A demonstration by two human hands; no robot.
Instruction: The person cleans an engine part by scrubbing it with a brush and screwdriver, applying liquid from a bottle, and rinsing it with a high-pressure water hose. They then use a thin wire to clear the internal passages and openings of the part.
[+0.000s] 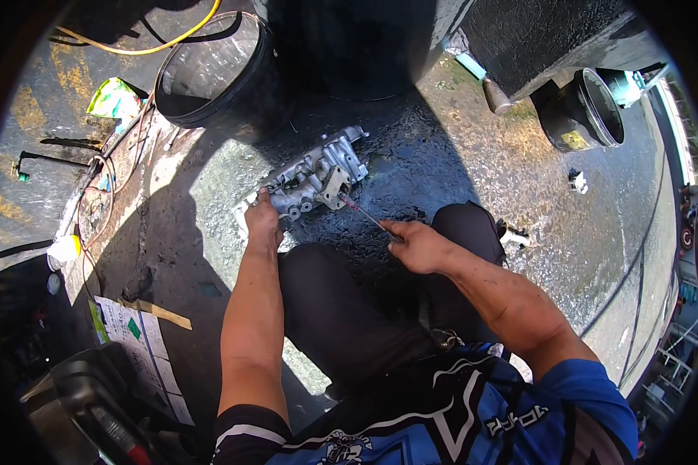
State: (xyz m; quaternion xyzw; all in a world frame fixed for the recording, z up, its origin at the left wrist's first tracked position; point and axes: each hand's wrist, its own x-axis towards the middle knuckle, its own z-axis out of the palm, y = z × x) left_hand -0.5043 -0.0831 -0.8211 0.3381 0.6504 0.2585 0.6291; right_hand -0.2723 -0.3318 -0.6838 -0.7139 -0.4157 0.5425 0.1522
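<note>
A silver cast-metal engine part [306, 177] with ports and flanges lies on the wet ground in front of my knees. My left hand [263, 219] is closed on its near left end. My right hand [417, 245] grips a thin metal rod-like tool [371, 218], whose exact kind I cannot make out. The tool's far end looks pinkish and meets a flanged opening on the right side of the part. Whether the tip is inside the opening is too small to tell.
A large black bucket [209, 74] stands at the back left, beside a dark drum [349, 54]. Another black bucket [591, 108] lies tilted at the right. A yellow hose [143, 51] crosses the upper left. Flattened cardboard [143, 341] lies at the lower left.
</note>
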